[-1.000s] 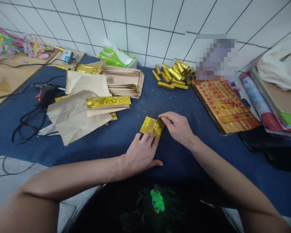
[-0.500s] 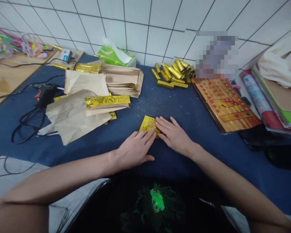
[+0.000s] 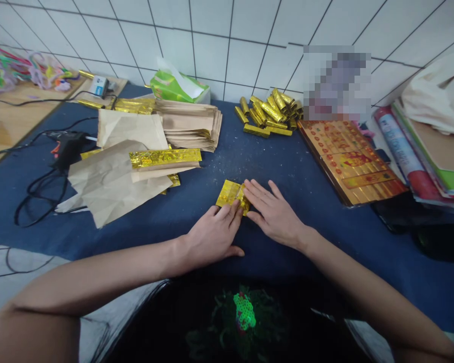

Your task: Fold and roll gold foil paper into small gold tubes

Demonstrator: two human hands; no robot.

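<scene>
A small piece of gold foil paper (image 3: 227, 191) lies on the blue cloth between my hands. My left hand (image 3: 212, 234) rests at its near edge, fingertips pressing on the foil, thumb apart. On the foil's right side lies my right hand (image 3: 274, 214), open, with fingers stretched out and fingertips touching the edge. Parts of the foil are hidden beneath the fingers. Farther back sits a heap of gold paper rolls (image 3: 268, 113). To the left are a stack of brown paper (image 3: 192, 121), a gold strip (image 3: 164, 158) and crumpled paper sheets (image 3: 106, 176).
A black glue gun (image 3: 68, 146) with its cord lies at left. A green tissue pack (image 3: 177, 86) stands by the tiled wall. An orange-gold packet (image 3: 353, 161) and a red-blue tube (image 3: 404, 151) lie at right.
The fingers of my left hand have bent slightly more and shifted a little right on the foil. My right hand has barely moved, and the foil stays in place.
</scene>
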